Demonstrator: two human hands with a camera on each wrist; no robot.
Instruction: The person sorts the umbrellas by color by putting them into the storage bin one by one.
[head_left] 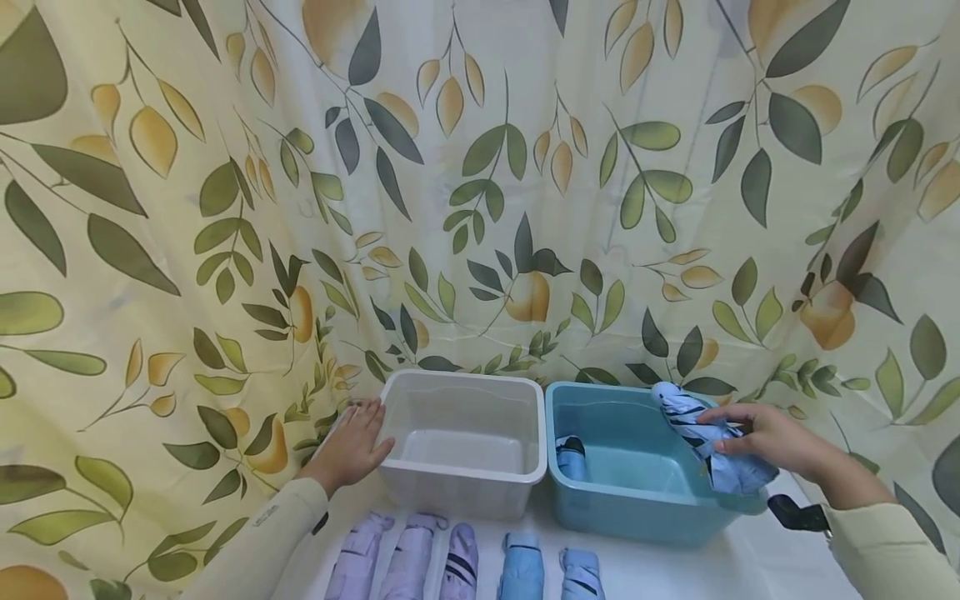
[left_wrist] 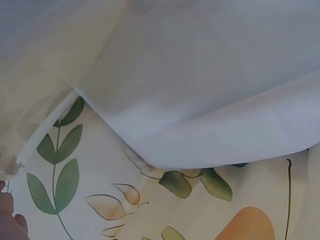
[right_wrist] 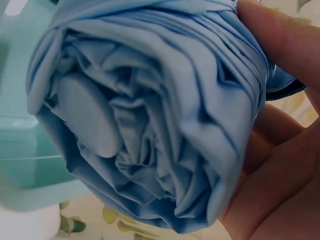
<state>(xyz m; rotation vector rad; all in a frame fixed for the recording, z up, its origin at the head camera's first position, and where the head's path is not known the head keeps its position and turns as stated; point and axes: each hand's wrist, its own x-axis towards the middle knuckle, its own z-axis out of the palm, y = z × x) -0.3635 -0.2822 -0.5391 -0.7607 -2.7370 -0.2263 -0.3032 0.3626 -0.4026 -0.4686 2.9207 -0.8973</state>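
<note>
My right hand holds a folded light-blue umbrella with dark stripes, tilted over the right side of a teal bin. Up close in the right wrist view, the bunched cloth end of that umbrella fills the middle, with the thumb and fingers around its side. Another folded blue umbrella is inside the teal bin at its left. The left hand rests with its fingers at the left rim of a beige bin. Only a bit of that hand shows in the left wrist view.
In front of the bins, three folded lilac umbrellas and two blue ones lie in a row on the white surface. A leaf-and-fruit patterned curtain hangs behind and at both sides.
</note>
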